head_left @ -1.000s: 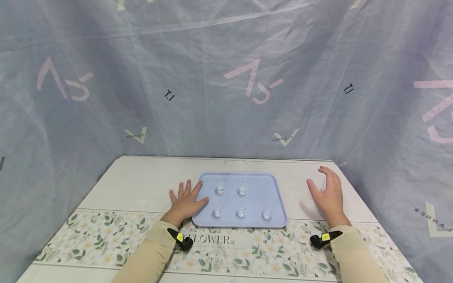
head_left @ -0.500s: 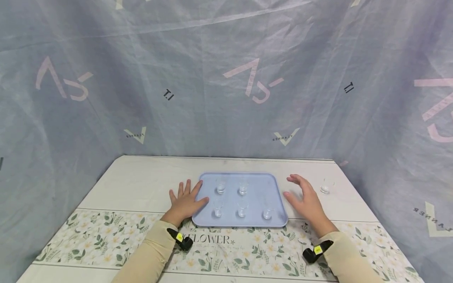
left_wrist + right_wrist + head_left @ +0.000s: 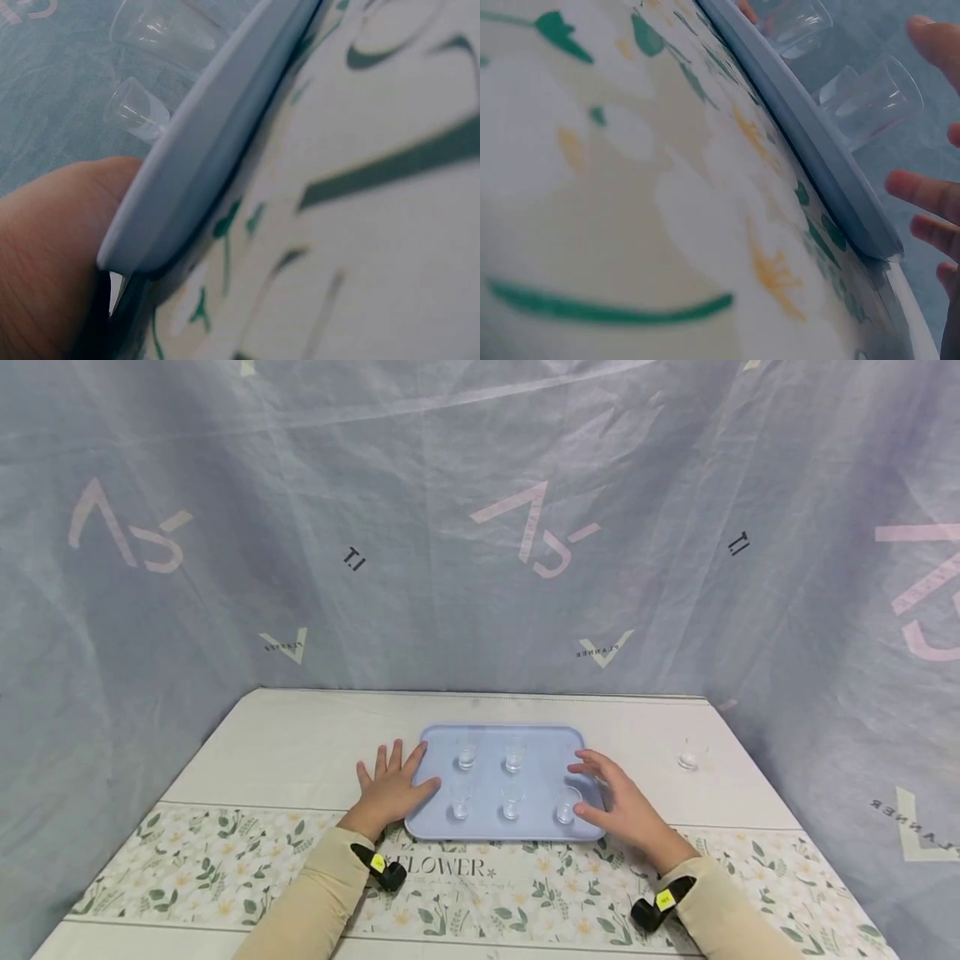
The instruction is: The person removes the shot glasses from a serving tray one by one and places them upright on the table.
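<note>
A light blue tray [image 3: 543, 781] carries several small clear shot glasses. My left hand [image 3: 392, 793] lies with spread fingers at the tray's left edge, its thumb over the rim; in the left wrist view the hand [image 3: 56, 232] meets the tray's corner. Over the tray's right edge, my right hand [image 3: 618, 802] has its thumb and fingers parted beside the front right shot glass [image 3: 566, 810]. In the right wrist view a gap shows between the fingertips [image 3: 904, 184] and that glass [image 3: 881, 101]. The right hand holds nothing.
Another clear shot glass [image 3: 687, 758] stands on the white table right of the tray. Two glasses form the tray's back row, including one at back left [image 3: 467, 756]. A floral table runner [image 3: 570, 893] lies along the front. Grey cloth [image 3: 420, 610] hangs behind and beside the table.
My right hand has moved left from the lone shot glass on the table to the tray's front right glass. The left hand has stayed at the tray's edge.
</note>
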`<state>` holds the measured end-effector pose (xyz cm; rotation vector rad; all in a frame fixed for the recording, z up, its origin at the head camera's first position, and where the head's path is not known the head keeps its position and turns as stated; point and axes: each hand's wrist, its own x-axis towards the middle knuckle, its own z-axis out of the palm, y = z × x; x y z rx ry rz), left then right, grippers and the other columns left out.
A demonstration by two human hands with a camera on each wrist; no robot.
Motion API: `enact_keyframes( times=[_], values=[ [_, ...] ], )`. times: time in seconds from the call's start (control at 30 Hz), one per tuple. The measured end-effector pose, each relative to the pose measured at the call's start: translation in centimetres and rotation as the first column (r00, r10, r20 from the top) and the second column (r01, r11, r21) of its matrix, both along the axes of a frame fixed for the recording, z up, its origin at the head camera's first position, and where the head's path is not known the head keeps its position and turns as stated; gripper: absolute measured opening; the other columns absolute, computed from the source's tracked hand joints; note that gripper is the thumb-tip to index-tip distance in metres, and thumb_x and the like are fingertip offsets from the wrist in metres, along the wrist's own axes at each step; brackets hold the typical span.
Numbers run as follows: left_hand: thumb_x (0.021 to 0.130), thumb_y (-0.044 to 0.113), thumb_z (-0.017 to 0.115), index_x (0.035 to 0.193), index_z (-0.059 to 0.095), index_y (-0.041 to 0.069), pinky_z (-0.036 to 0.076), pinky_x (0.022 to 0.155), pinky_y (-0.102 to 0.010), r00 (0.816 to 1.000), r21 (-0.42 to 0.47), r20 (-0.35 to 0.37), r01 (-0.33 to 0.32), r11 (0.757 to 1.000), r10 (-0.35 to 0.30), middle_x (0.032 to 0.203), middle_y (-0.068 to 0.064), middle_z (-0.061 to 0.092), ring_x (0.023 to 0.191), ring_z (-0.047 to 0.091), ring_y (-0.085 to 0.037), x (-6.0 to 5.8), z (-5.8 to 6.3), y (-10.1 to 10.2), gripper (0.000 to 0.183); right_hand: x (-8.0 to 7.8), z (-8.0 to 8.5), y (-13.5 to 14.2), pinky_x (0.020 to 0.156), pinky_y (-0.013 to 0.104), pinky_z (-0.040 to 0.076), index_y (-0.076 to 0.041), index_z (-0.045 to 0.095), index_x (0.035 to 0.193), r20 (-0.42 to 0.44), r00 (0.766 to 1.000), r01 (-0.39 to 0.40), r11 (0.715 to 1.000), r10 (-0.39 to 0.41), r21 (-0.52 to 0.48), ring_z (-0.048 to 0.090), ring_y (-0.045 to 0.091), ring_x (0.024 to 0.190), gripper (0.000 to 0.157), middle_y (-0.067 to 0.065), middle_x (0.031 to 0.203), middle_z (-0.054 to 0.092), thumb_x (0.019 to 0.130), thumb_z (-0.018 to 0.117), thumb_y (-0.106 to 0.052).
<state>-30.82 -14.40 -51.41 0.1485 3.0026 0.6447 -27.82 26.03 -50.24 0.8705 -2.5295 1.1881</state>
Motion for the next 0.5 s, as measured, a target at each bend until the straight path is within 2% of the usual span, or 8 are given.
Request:
enact_keyframes(
  times=[0.13, 0.2, 0.27, 0.4, 0.5],
  values=[
    [0.097, 0.064, 0.048, 0.164, 0.02, 0.025, -0.017, 0.11, -0.072, 1.0, -0.007, 0.013, -0.012, 1.0, 0.012, 0.168, -0.021, 0.001, 0.152, -0.01, -0.046, -0.06, 0.2, 0.0, 0.082, 0.04, -0.08, -0.25, 0.11, 0.054, 0.035, -0.014, 0.038, 0.154, -0.012, 1.0, -0.012, 1.0, 0.012, 0.023, 0.055, 0.034, 0.128, 0.083, 0.01, 0.128, 0.066, 0.084, 0.083, -0.021],
    [0.097, 0.062, 0.05, 0.164, 0.021, 0.025, -0.015, 0.111, -0.072, 1.0, -0.01, 0.01, -0.017, 1.0, 0.017, 0.168, -0.021, 0.002, 0.152, -0.008, -0.046, 0.11, 0.53, 0.1, 0.081, 0.11, -0.05, -0.42, 0.113, 0.049, 0.031, -0.014, 0.04, 0.152, -0.016, 1.0, -0.025, 0.999, 0.025, 0.027, 0.055, 0.034, 0.127, 0.082, 0.009, 0.124, 0.068, 0.083, 0.084, -0.022],
    [0.097, 0.06, 0.051, 0.163, 0.023, 0.024, -0.013, 0.111, -0.073, 1.0, -0.007, 0.003, -0.018, 1.0, 0.018, 0.168, -0.022, 0.004, 0.152, -0.007, -0.047, 0.27, 0.79, 0.2, 0.081, 0.11, -0.08, -0.6, 0.116, 0.052, 0.026, -0.012, 0.043, 0.15, -0.032, 0.999, -0.038, 0.999, 0.04, 0.037, 0.055, 0.034, 0.125, 0.081, 0.007, 0.12, 0.07, 0.081, 0.085, -0.022],
    [0.097, 0.063, 0.049, 0.164, 0.022, 0.025, -0.016, 0.11, -0.073, 1.0, -0.005, -0.006, -0.01, 1.0, 0.01, 0.168, -0.022, 0.002, 0.152, -0.009, -0.046, -0.01, 0.25, 0.09, 0.082, 0.1, -0.22, -0.82, 0.115, 0.067, 0.016, -0.01, 0.049, 0.143, -0.069, 0.997, -0.03, 0.997, 0.034, 0.065, 0.056, 0.03, 0.12, 0.075, 0.001, 0.113, 0.07, 0.078, 0.086, -0.022],
    [0.096, 0.065, 0.047, 0.164, 0.021, 0.025, -0.018, 0.109, -0.072, 1.0, 0.009, -0.003, -0.001, 1.0, 0.001, 0.168, -0.022, 0.002, 0.152, -0.009, -0.047, -0.18, -0.2, -0.06, 0.083, 0.14, -0.38, -0.86, 0.112, 0.068, 0.019, -0.011, 0.053, 0.138, -0.1, 0.995, -0.005, 0.996, 0.014, 0.086, 0.058, 0.027, 0.115, 0.07, -0.003, 0.107, 0.069, 0.078, 0.087, -0.022]
  ],
)
